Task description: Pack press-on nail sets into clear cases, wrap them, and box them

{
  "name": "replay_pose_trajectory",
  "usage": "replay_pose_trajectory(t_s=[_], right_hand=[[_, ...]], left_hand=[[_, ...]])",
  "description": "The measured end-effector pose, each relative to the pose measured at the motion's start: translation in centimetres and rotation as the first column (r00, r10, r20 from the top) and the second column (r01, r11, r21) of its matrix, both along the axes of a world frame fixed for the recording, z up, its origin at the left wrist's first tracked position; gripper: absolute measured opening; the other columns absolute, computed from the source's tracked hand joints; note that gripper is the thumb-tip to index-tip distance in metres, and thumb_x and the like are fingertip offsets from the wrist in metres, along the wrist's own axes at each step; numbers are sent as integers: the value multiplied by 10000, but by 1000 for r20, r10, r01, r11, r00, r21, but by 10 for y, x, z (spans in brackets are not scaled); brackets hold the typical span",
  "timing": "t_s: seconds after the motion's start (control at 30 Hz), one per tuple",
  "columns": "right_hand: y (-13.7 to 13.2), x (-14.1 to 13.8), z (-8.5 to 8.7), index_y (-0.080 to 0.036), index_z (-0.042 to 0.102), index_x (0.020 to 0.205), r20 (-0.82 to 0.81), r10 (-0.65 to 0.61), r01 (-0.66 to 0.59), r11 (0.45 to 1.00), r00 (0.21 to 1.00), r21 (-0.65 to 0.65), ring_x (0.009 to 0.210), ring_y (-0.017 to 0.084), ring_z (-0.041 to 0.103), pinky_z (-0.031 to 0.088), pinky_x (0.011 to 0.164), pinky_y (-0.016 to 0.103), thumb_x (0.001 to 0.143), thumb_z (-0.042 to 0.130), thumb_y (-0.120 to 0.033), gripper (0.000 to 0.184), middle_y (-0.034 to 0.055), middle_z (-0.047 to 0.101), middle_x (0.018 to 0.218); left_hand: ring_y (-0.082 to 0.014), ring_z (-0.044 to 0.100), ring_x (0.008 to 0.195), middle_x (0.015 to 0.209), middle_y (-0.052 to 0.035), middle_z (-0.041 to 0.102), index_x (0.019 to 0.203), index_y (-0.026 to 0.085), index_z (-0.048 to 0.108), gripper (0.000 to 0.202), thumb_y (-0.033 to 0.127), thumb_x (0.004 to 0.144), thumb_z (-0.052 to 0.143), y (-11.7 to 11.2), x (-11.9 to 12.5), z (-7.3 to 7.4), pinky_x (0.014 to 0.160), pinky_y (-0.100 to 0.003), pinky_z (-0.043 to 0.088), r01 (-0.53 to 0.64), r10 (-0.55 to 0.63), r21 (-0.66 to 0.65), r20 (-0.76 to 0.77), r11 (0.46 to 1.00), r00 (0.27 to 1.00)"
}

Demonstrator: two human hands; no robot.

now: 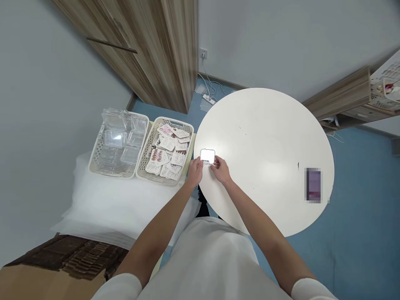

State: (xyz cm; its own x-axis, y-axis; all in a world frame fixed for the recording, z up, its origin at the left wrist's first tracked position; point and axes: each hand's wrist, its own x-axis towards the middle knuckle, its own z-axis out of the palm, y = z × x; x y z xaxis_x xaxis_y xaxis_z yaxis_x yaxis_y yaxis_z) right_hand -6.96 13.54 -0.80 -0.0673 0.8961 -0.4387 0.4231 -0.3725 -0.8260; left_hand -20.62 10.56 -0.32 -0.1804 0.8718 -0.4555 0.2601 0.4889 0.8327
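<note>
A small clear plastic box [207, 156] with a bright white face is at the left edge of the round white table [268, 125]. My left hand [196, 171] grips its left side, fingers closed on the edge. On the opposite side, my right hand [221, 169] pinches the right edge with thumb and fingers. Just left of the table stands a white basket [142, 175] heaped with printed cards [167, 143], some showing sets of false nails. Beyond it, another white basket [91, 164] holds stacks of clear plastic boxes [114, 139].
A pixelated purple item [313, 185] lies near the table's right edge. White foam sheeting [103, 200] is below the baskets, with an open cardboard box [46, 283] in front. A wooden cabinet [150, 50] stands behind, and a power strip [208, 99] with cables lies on the floor.
</note>
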Motion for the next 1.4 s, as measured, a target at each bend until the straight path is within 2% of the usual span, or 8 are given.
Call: replay_pose_trajectory(t_s=[0.13,0.27,0.47,0.7,0.93,1.17,1.27,1.4], right_hand=[[-2,2,1,-195,378,1243,-15,-14,14,999,1000,-31,942,161,481,437,815,308,646,544,-257,622,73,444,1105],[-12,12,3,-224,364,1246,-24,-13,12,999,1000,-31,977,162,468,423,846,320,648,554,-271,629,64,435,1127],[-41,42,16,-223,401,1208,-28,45,-46,998,999,-48,975,166,478,431,830,324,659,539,-284,570,66,456,1127],[-74,75,34,-214,529,1059,-154,196,-212,973,968,-94,771,137,550,455,755,323,684,526,-311,387,49,550,1014],[-111,98,33,-199,567,984,-221,301,-322,944,928,-69,728,138,561,458,735,323,696,520,-316,315,47,589,924],[-132,84,27,-192,579,962,-260,406,-432,900,876,-50,723,148,572,467,742,331,688,529,-324,308,45,607,871],[-136,67,26,-193,578,983,-268,471,-500,865,840,-47,730,150,576,478,707,323,688,532,-328,327,45,610,884],[-138,33,20,-184,579,987,-203,581,-599,800,788,-34,788,167,584,474,730,331,683,541,-317,335,49,618,895]], left_hand=[[-205,342,1221,1338,-112,320,1288,178,345,550,505,853,264,-1,2,-4,976,-313,318,-38,38,-22,11,999,999],[-201,343,1222,1351,-113,305,1293,179,326,545,499,854,277,-6,5,-5,983,-321,312,-104,104,11,21,995,994],[-221,345,1222,1345,-131,333,1266,178,365,535,498,838,327,-29,14,4,966,-347,328,-183,183,38,4,982,983],[-220,439,1146,1253,-135,461,1174,150,462,465,423,797,455,-88,26,12,941,-362,355,-226,228,38,-53,973,972],[-198,554,979,1095,-114,576,1093,153,515,422,396,748,522,-162,44,21,863,-333,432,-222,221,-9,-25,975,975],[-211,570,927,1060,-111,593,1081,160,540,475,458,711,531,-214,43,38,807,-323,445,-191,185,-80,-79,978,980],[-233,548,978,1103,-109,573,1096,182,532,481,459,703,531,-228,34,37,812,-332,436,-209,196,-80,-143,975,970],[-263,478,1097,1185,-127,523,1120,167,517,494,433,704,528,-242,10,32,905,-370,371,-196,178,-29,-299,980,937]])
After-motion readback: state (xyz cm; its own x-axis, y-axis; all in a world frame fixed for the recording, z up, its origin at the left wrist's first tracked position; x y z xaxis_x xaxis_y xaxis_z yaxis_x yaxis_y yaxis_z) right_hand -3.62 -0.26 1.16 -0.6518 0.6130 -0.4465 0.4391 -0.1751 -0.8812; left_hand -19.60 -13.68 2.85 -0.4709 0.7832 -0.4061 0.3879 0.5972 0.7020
